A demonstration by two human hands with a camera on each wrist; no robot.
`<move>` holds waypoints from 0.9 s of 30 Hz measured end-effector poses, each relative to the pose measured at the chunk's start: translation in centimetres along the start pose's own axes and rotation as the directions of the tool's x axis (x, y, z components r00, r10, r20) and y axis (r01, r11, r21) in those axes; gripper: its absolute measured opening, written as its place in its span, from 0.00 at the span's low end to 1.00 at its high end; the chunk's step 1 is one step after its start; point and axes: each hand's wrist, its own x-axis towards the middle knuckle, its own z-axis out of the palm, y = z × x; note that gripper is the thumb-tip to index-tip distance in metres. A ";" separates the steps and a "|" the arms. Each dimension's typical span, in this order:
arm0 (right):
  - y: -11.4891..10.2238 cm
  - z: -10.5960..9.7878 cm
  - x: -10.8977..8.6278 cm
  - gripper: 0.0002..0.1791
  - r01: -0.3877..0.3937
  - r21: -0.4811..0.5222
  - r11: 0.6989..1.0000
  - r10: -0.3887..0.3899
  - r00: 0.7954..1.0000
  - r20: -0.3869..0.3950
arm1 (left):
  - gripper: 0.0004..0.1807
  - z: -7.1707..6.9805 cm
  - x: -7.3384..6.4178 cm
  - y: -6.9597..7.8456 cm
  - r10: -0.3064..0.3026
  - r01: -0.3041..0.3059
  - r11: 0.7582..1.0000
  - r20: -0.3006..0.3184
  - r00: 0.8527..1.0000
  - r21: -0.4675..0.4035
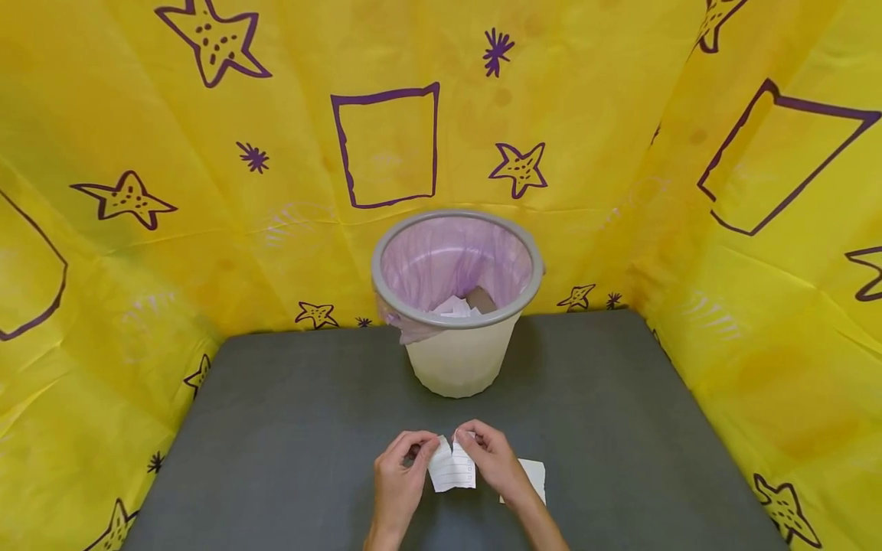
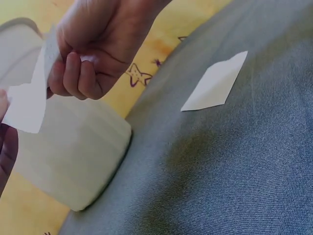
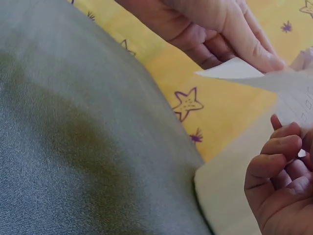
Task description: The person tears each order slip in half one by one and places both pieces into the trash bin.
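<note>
A small white piece of lined paper (image 1: 452, 473) is held up between both hands, with a tear running down from its top edge. My left hand (image 1: 401, 480) pinches its left top corner between thumb and fingers. On the other side of the tear, my right hand (image 1: 498, 464) pinches the right part. In the left wrist view, the sheet (image 2: 27, 105) bends between the hands, the right hand's (image 2: 98, 49) lower fingers curled in. A second white paper piece (image 1: 534, 478) lies on the dark grey surface, partly hidden by the right wrist.
Beyond the hands stands a cream waste bin (image 1: 458, 363) with a grey rim and a pinkish-purple liner (image 1: 441, 252). White paper scraps (image 1: 455, 308) and a brown piece (image 1: 480, 298) lie inside. Yellow patterned cloth (image 1: 289, 229) walls in the grey surface (image 1: 289, 436) at back and sides.
</note>
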 end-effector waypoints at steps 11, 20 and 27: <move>-0.8 -1.9 0.4 0.10 0.016 -0.067 0.998 -0.032 0.970 -0.241 | 0.07 -1.6 1.3 2.1 -0.124 0.129 0.991 -0.129 0.984 0.029; 0.1 -2.8 0.4 0.11 -0.011 -0.086 0.996 -0.005 0.982 -0.187 | 0.06 -2.4 0.5 -1.5 -0.235 0.238 0.970 -0.059 0.970 0.046; 1.2 -6.8 -0.1 0.14 -0.056 -0.139 0.989 0.021 0.970 -0.243 | 0.03 -5.0 0.7 -3.8 -0.348 0.346 0.918 -0.025 0.937 0.193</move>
